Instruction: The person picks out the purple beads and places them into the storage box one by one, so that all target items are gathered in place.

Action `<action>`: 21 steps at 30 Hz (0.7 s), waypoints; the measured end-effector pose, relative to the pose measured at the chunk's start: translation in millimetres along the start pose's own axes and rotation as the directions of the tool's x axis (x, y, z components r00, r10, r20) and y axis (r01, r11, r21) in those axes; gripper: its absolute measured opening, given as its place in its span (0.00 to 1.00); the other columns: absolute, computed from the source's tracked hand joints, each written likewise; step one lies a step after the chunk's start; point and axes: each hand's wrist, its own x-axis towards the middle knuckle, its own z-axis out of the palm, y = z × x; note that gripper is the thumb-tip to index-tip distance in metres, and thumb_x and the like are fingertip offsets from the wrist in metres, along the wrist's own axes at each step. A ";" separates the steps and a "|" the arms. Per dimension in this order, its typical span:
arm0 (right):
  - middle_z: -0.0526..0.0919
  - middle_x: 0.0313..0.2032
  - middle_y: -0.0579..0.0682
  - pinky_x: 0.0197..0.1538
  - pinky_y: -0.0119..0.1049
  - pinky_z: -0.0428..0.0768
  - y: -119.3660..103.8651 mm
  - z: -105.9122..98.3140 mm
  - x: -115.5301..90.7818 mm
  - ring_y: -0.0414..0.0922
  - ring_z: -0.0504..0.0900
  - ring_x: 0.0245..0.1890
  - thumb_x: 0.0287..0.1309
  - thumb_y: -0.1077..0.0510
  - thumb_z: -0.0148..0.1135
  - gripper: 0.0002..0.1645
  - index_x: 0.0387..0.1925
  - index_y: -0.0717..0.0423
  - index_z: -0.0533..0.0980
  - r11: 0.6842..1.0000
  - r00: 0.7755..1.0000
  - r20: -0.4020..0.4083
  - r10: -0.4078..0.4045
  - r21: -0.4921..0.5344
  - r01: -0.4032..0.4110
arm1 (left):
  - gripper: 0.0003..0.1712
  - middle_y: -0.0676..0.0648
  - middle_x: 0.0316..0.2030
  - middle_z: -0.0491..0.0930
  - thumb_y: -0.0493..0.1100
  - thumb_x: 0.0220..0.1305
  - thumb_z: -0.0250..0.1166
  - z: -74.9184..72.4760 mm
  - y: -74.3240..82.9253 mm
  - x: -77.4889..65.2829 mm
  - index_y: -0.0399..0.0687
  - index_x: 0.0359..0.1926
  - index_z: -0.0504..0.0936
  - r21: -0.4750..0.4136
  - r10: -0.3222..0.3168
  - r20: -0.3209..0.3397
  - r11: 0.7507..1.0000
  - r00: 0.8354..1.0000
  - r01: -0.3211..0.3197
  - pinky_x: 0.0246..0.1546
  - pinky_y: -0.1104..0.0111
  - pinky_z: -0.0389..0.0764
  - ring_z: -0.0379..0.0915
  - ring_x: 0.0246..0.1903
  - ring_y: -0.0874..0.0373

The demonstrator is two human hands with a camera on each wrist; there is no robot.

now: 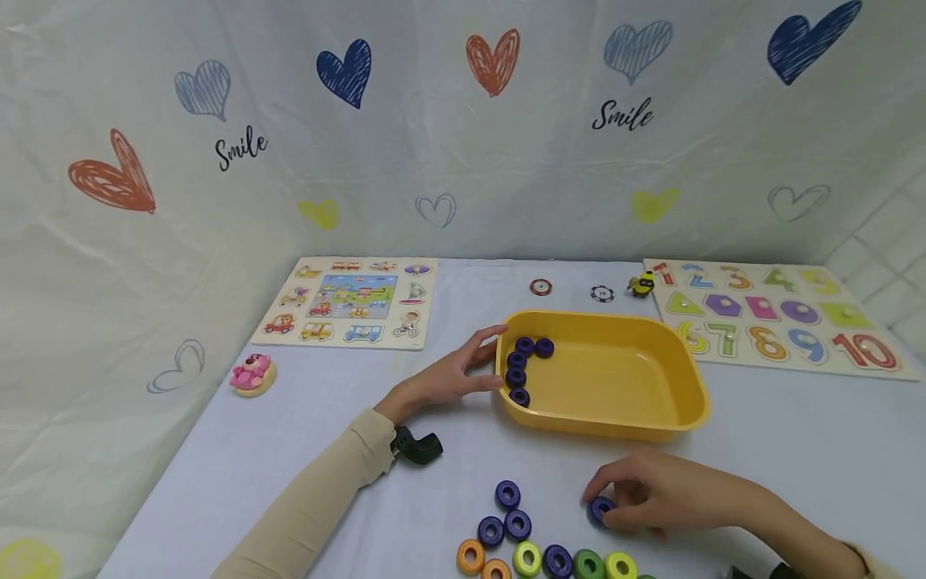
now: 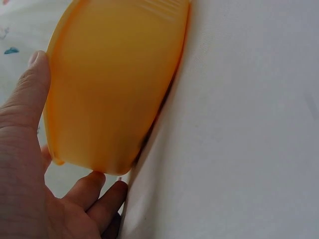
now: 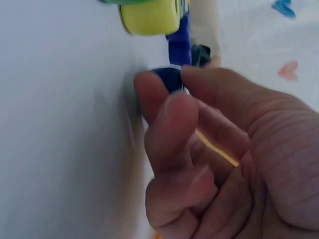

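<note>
On the left, the left hand (image 1: 452, 376), its fingers loosely extended, touches the end of a yellow tray (image 1: 608, 378), where five purple rings (image 1: 517, 368) lie. More to the right, the right hand (image 1: 669, 490) pinches another purple ring (image 1: 595, 515), thick, round and dark, near the table (image 1: 405, 515) surface, before the tray.

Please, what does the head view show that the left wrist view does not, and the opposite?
Only the head view shows the right hand pinching a purple ring, a vehicle puzzle board, a number puzzle board and a pink bear.

Only the left wrist view shows the palm side of the left hand.

Both show that hand touching the yellow tray, the tablecloth and the backdrop.
</note>
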 end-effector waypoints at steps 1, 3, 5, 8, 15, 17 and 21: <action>0.78 0.22 0.40 0.17 0.28 0.71 3.2 -1.5 -3.2 0.32 0.69 0.12 0.58 0.54 0.57 0.12 0.45 0.47 0.76 0.999 1.000 0.020 -0.014 0.043 0.013 | 0.45 0.58 0.65 0.54 0.66 0.51 0.60 0.2 -0.3 -0.1 0.80 0.65 0.45 0.000 0.001 -0.001 1.000 1.000 -0.001 0.62 0.54 0.47 0.48 0.64 0.66; 0.79 0.24 0.42 0.18 0.28 0.72 9.1 -3.8 -8.8 0.36 0.70 0.12 0.58 0.58 0.56 0.14 0.47 0.51 0.75 0.990 0.997 0.062 -0.036 0.137 0.027 | 0.45 0.58 0.65 0.54 0.66 0.51 0.60 0.4 -0.8 -0.5 0.80 0.65 0.45 0.003 -0.001 -0.004 1.000 1.000 0.001 0.62 0.55 0.47 0.48 0.63 0.66; 0.79 0.25 0.44 0.19 0.28 0.74 13.8 -4.9 -13.1 0.43 0.70 0.13 0.58 0.61 0.56 0.16 0.49 0.54 0.74 0.976 0.994 0.097 -0.054 0.213 0.033 | 0.45 0.58 0.65 0.54 0.67 0.51 0.60 0.4 -0.8 -1.0 0.80 0.65 0.45 0.000 -0.004 -0.005 1.000 1.000 0.004 0.62 0.55 0.48 0.49 0.63 0.66; 0.79 0.27 0.46 0.20 0.29 0.75 17.8 -5.4 -17.2 0.51 0.70 0.15 0.57 0.64 0.56 0.18 0.51 0.58 0.73 0.958 0.990 0.127 -0.063 0.285 0.025 | 0.45 0.58 0.65 0.54 0.67 0.51 0.60 0.3 -0.6 -1.4 0.80 0.65 0.44 -0.003 -0.004 -0.005 1.000 1.000 0.004 0.62 0.55 0.49 0.49 0.63 0.66; 0.80 0.26 0.48 0.18 0.28 0.73 16.6 -10.5 -20.2 0.42 0.72 0.15 0.57 0.63 0.57 0.12 0.44 0.57 0.76 0.975 0.996 0.070 -0.053 0.221 0.036 | 0.45 0.58 0.65 0.54 0.66 0.51 0.60 0.1 -1.5 -1.5 0.80 0.65 0.45 0.000 0.001 -0.008 1.000 1.000 -0.001 0.62 0.54 0.48 0.49 0.64 0.65; 0.80 0.26 0.48 0.18 0.28 0.73 16.1 -11.2 -20.5 0.39 0.72 0.15 0.57 0.63 0.57 0.11 0.43 0.56 0.76 0.977 0.996 0.070 -0.049 0.210 0.033 | 0.45 0.58 0.65 0.54 0.66 0.51 0.60 0.2 -2.1 -1.2 0.80 0.65 0.45 0.002 0.001 -0.010 1.000 1.000 -0.001 0.62 0.53 0.47 0.48 0.64 0.65; 0.79 0.26 0.47 0.20 0.29 0.75 16.7 -8.0 -21.5 0.36 0.71 0.16 0.55 0.63 0.59 0.15 0.46 0.56 0.75 0.972 0.993 0.108 -0.053 0.232 0.027 | 0.44 0.59 0.65 0.54 0.66 0.52 0.59 0.6 -2.2 0.1 0.80 0.65 0.44 0.011 0.006 -0.006 1.000 1.000 -0.006 0.62 0.54 0.47 0.48 0.63 0.66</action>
